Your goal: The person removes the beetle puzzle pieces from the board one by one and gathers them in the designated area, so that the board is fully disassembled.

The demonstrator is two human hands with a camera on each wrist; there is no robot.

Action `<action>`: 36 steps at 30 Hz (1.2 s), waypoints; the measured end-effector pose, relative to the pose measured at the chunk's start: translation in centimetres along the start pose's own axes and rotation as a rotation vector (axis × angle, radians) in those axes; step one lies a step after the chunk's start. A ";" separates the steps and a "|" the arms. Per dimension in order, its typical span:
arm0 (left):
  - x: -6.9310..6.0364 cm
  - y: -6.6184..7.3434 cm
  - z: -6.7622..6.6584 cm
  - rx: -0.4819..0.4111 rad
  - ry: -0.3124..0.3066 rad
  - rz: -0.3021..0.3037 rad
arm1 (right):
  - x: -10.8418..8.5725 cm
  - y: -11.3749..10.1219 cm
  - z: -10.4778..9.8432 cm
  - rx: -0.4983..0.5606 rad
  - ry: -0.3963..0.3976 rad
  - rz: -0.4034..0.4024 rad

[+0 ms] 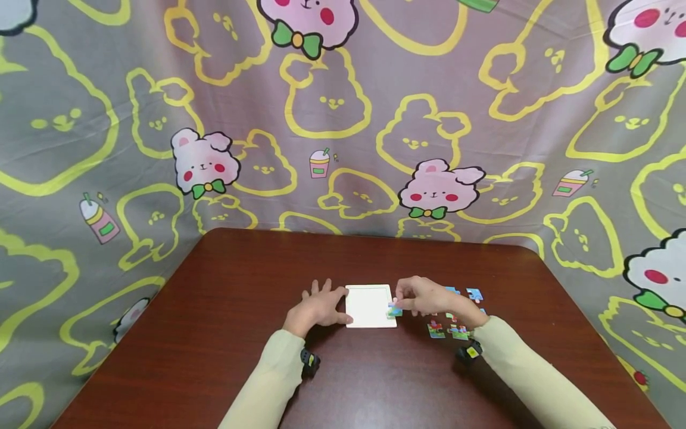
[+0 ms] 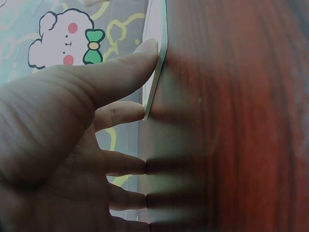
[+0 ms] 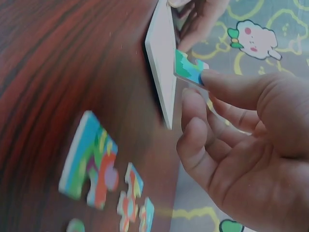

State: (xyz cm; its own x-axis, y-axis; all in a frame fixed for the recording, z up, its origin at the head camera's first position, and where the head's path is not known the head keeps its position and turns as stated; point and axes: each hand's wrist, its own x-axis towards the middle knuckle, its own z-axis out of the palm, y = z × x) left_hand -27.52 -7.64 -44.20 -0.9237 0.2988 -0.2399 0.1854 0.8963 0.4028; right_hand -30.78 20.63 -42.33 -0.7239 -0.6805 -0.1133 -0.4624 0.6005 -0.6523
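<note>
A white, shallow puzzle tray with a raised rim lies flat on the table. Against its left side rests my left hand, fingers spread. In the left wrist view the thumb lies over the tray's rim, and the other fingertips reach down to the table. My right hand pinches a green and blue jigsaw piece between thumb and fingers. That piece is at the tray's right rim, tilted; whether it touches the tray's floor is unclear.
Several loose jigsaw pieces lie on the table to the right, some hidden beneath the right forearm. One blue piece is farther back. The brown table ends at a cartoon-printed curtain.
</note>
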 end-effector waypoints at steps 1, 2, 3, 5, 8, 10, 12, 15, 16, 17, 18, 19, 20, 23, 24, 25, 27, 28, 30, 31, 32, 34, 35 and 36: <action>0.0 0.0 0.0 0.003 0.001 -0.001 | -0.2 0.1 -0.2 0.006 -0.005 0.003; 0.0 0.0 0.0 0.005 0.000 -0.002 | -0.4 0.3 -0.4 0.017 -0.011 0.006; 0.0 0.0 0.0 0.005 0.000 -0.004 | -0.6 0.4 -0.6 0.023 -0.012 0.012; 0.0 0.0 0.0 0.005 -0.002 -0.005 | -1.0 0.7 -1.1 0.032 -0.014 0.020; 0.0 0.1 0.0 -0.001 -0.002 -0.005 | -1.9 1.2 -1.8 0.043 -0.014 0.031; 0.1 0.1 0.0 -0.002 0.000 -0.003 | -2.6 1.5 -2.3 0.033 -0.006 0.034; 0.1 0.1 0.0 -0.003 0.001 -0.004 | -3.3 1.9 -2.8 0.028 -0.002 0.033; 0.1 0.1 -0.1 -0.002 0.001 -0.006 | -4.4 2.4 -3.5 0.020 0.001 0.039; 0.1 0.1 -0.1 -0.001 0.002 -0.007 | -4.7 2.6 -3.7 0.025 0.000 0.045; 0.1 0.1 -0.1 0.000 0.002 -0.007 | -5.1 2.8 -3.9 0.035 -0.002 0.055; 0.1 0.1 -0.1 0.001 0.002 -0.007 | -5.5 3.0 -4.1 0.039 -0.003 0.068; 0.0 0.1 -0.1 0.001 0.001 -0.007 | -5.9 3.2 -4.4 0.042 -0.004 0.077; 0.0 0.1 -0.1 0.002 0.001 -0.007 | -6.3 3.4 -4.6 0.042 -0.004 0.085; 0.0 0.1 -0.1 0.001 0.002 -0.008 | -7.4 3.9 -5.2 0.056 -0.012 0.115; 0.0 0.1 -0.1 0.001 0.002 -0.008 | -7.8 4.1 -5.4 0.052 -0.017 0.117; 0.0 0.1 -0.1 0.001 0.003 -0.009 | -8.1 4.3 -5.6 0.059 -0.023 0.114; 0.0 0.1 -0.1 0.000 0.006 -0.008 | -8.8 4.8 -5.8 0.071 -0.038 0.116; 0.0 0.2 -0.1 0.000 0.005 -0.006 | -9.2 5.1 -5.9 0.075 -0.046 0.116; 0.0 0.2 -0.1 -0.003 0.000 -0.002 | -10.0 5.8 -6.0 0.079 -0.068 0.115; 0.0 0.2 -0.1 -0.005 -0.002 0.000 | -10.3 6.1 -6.1 0.086 -0.079 0.116; 0.0 0.2 -0.1 -0.007 -0.005 0.001 | -10.7 6.4 -6.1 0.087 -0.089 0.122; -0.1 0.3 -0.1 -0.008 -0.008 -0.001 | -11.3 6.9 -6.2 0.092 -0.109 0.141; 0.0 0.3 -0.1 -0.007 -0.006 -0.003 | -11.5 7.2 -6.2 0.092 -0.118 0.148; 0.0 0.3 -0.2 -0.007 -0.005 -0.005 | -11.7 7.4 -6.3 0.094 -0.124 0.160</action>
State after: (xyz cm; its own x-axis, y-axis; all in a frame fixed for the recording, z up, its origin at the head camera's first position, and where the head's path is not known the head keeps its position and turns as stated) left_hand -27.50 -7.46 -43.93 -0.9229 0.2956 -0.2466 0.1778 0.8955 0.4080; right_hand -28.97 35.63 -41.10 -0.7130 -0.6296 -0.3085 -0.2930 0.6674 -0.6847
